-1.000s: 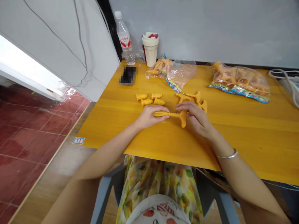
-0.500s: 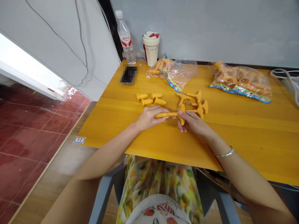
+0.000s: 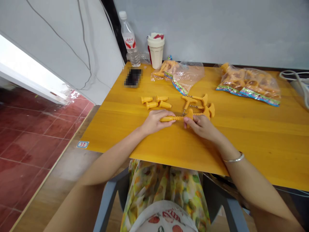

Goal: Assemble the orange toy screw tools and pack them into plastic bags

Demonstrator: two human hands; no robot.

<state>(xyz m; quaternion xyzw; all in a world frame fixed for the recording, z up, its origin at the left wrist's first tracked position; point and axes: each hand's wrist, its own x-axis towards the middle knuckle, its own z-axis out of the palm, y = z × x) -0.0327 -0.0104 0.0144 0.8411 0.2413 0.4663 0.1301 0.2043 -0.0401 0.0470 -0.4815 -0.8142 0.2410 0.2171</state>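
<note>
My left hand (image 3: 154, 122) is shut around the ribbed shaft of an orange plastic T-shaped piece (image 3: 175, 118). My right hand (image 3: 200, 126) pinches the piece near its crossbar, and its fingers hide part of that end. Just beyond the hands, more orange T-shaped pieces (image 3: 196, 101) lie linked by a thin metal chain (image 3: 184, 112). To the left of them sit several short ribbed orange plastic caps (image 3: 154, 102), a little above my left hand.
Everything stands on a yellow wooden tabletop (image 3: 241, 135). Plastic bags of orange pieces (image 3: 248, 85) (image 3: 185, 75) lie at the back, near a water bottle (image 3: 129, 38), a cream cup (image 3: 156, 50) and a blurred phone (image 3: 133, 77). Cables (image 3: 294, 79) sit far right; the table's left edge drops to a red tiled floor (image 3: 29, 151).
The held piece has turned so its crossbar no longer points toward me. My right hand has shifted to the near side of that crossbar. The chained pieces beyond have spread apart slightly.
</note>
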